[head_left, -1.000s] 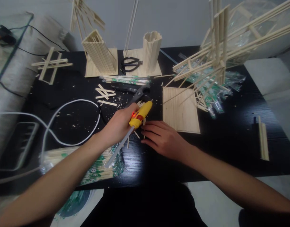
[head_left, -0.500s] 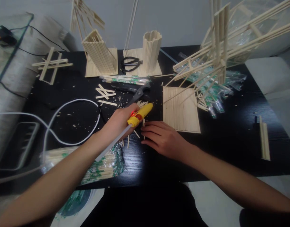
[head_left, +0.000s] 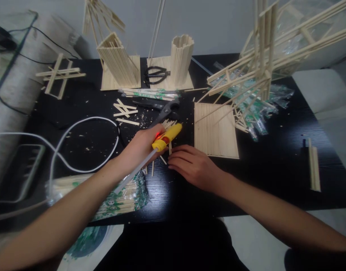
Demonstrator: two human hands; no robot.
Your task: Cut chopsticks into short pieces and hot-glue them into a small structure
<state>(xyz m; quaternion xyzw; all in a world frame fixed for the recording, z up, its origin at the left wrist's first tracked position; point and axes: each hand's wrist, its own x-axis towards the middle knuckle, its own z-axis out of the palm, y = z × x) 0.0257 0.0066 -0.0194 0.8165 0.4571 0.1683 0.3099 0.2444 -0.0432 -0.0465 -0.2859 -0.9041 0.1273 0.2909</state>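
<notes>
My left hand (head_left: 143, 145) is wrapped around a yellow hot glue gun (head_left: 169, 136). A red light glows on the gun, and a long translucent glue stick (head_left: 136, 171) juts from its back end. Close by on the right, my right hand (head_left: 197, 166) has its fingertips together on a short wooden stick (head_left: 170, 148), just below the gun. More cut sticks (head_left: 168, 123) lie behind the gun, and several others poke out beneath my left hand. Dark-handled pliers (head_left: 168, 109) rest just beyond.
A flat stick panel (head_left: 216, 131) lies to the right, under a tall stick frame (head_left: 264, 56). Two stick towers, one triangular (head_left: 116, 62) and one round (head_left: 182, 62), stand at the back near black scissors (head_left: 156, 75). Packaged chopsticks (head_left: 124, 195) and a white cable (head_left: 85, 118) lie left.
My right fingertips have closed in slightly, and the short stick has moved a little left and away, closer under the glue gun. My left hand keeps its hold on the gun.
</notes>
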